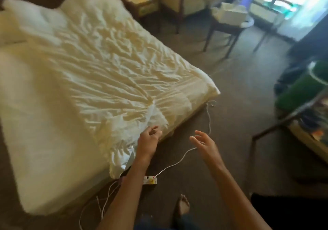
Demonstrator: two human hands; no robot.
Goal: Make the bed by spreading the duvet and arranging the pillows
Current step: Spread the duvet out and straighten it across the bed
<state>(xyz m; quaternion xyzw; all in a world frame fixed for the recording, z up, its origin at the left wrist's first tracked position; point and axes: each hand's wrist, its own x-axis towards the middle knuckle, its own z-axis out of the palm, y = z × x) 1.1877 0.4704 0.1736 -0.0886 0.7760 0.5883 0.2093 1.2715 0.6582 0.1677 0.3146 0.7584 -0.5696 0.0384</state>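
Note:
A wrinkled cream duvet lies over the right part of the bed, its foot edge hanging near the floor. The bare white mattress sheet shows on the left side. White pillows are heaped at the head of the bed, far left. My left hand hovers at the duvet's foot edge with fingers loosely curled, holding nothing. My right hand is out over the carpet to the right of the bed, fingers spread and empty.
A white power strip with a white cable lies on the brown carpet by the bed's foot. My bare foot stands nearby. A wooden nightstand, an armchair and a small table stand beyond the bed. A glass table is on the right.

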